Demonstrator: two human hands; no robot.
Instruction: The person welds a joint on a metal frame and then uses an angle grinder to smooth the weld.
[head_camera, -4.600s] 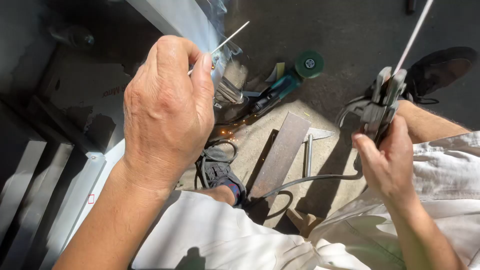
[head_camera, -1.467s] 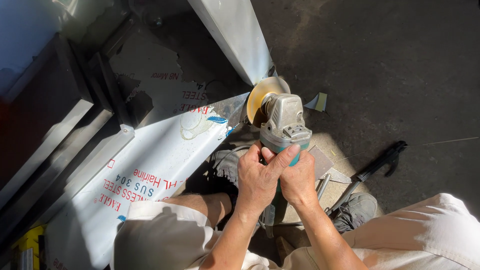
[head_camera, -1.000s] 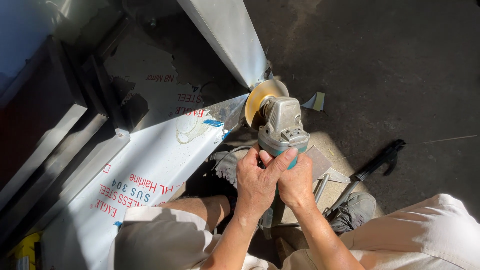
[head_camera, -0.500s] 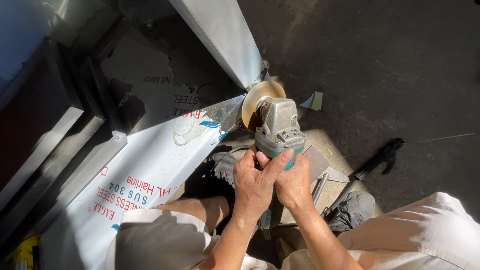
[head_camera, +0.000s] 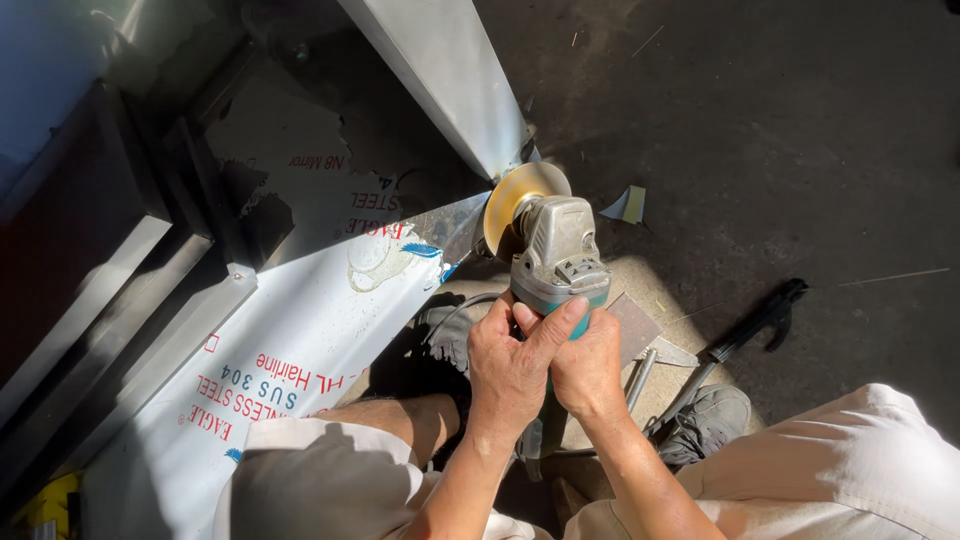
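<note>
Both hands grip the teal handle of a grey angle grinder (head_camera: 555, 252). My left hand (head_camera: 512, 362) wraps it from the left and my right hand (head_camera: 588, 366) from the right, fingers overlapping. The grinder's yellow disc (head_camera: 512, 198) touches the corner where two stainless steel panels meet: a bare shiny panel (head_camera: 450, 75) running up and away, and a panel (head_camera: 300, 340) covered in white protective film with red print.
A black-handled tool (head_camera: 745, 335) lies on the dark floor at the right. A small metal scrap (head_camera: 625, 205) sits beside the disc. Dark steel frame sections (head_camera: 110, 290) lie at the left. My grey shoes (head_camera: 705, 425) and a cardboard piece (head_camera: 632, 325) are below the grinder.
Earlier I held a thin rod and a welding holder. Over the last second the grinder has stayed in both hands at the panel corner, shifting slightly up and left.
</note>
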